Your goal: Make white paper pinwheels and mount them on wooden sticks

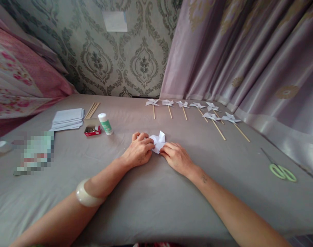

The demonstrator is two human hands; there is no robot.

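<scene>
Between my two hands, a white paper pinwheel [158, 140] lies on the grey cloth, one pointed blade sticking up at its far side. My left hand [139, 151] has its fingers closed on the pinwheel's left edge. From the lower right, my right hand [177, 157] pinches the near right edge between thumb and fingers. No stick shows on this pinwheel, and parts of it are hidden under my fingers. A glue stick [105, 124] with a green label stands upright beyond my left hand. Next to it is a small red box [92, 130] of small metal pieces.
Several finished pinwheels on sticks [185, 105] lie along the back right. Scissors with green handles [282, 172] rest at far right. A stack of white paper [68, 119] and wooden sticks [92, 110] lie at back left, with a blurred packet [37, 151] and white roll-like object [2, 146] nearer.
</scene>
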